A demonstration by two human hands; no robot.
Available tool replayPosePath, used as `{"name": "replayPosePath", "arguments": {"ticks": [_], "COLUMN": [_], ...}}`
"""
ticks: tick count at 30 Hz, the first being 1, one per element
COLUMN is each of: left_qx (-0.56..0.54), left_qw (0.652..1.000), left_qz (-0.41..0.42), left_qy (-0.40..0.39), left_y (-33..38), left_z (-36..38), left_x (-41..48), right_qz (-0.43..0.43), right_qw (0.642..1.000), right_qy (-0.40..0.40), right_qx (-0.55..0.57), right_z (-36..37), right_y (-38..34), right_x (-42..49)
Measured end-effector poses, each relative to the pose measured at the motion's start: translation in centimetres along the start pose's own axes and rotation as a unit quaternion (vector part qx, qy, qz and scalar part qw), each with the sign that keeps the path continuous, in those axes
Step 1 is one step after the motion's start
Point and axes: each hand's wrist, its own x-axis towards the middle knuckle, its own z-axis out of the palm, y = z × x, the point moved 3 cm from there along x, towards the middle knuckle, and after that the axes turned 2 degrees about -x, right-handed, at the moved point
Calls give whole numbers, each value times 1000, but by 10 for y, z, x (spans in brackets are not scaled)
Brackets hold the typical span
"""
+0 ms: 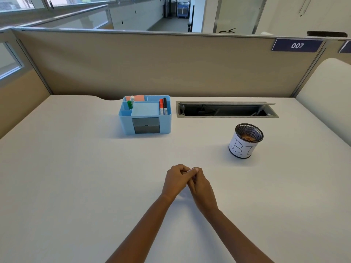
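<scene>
My left hand (175, 180) and my right hand (202, 188) meet over the middle of the white desk (76, 177), fingers curled against each other. A small pale piece (190, 170) shows between the fingertips, and both hands pinch it; what it is cannot be told. A blue desk organiser (145, 114) stands further back, holding a pale blue note pad (145, 109), a pink pad (137, 98), a green-and-white glue stick (131, 103), and a red and a black marker (163, 106). A black mesh cup (246, 141) with a white label reading "BI" stands at the right, something brownish inside.
An open cable tray (226, 110) is sunk into the desk at the back right. A beige partition (161, 63) with a "007" sign (297, 45) closes off the far side. A white panel (328, 103) borders the right edge.
</scene>
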Motion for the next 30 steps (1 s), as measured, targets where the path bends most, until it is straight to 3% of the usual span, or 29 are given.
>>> {"name": "replayPosePath", "arguments": {"ticks": [12, 20, 24, 30], "left_qx": [3, -25, 90, 341], "left_qw": [999, 995, 986, 933], "left_qz": [-8, 7, 56, 94], "left_qy": [35, 96, 131, 60], "left_y": [6, 10, 9, -1], "left_z": [-2, -9, -14, -9], "left_x": [-1, 1, 3, 7], "right_qz": [-10, -5, 19, 9], "right_qw": [996, 1000, 999, 996], "right_qy": [14, -13, -4, 12], "right_qx": [-85, -25, 36, 84], "right_z": [-1, -4, -11, -23], "right_y": [5, 10, 15, 17], "right_x": [4, 4, 1, 2]}}
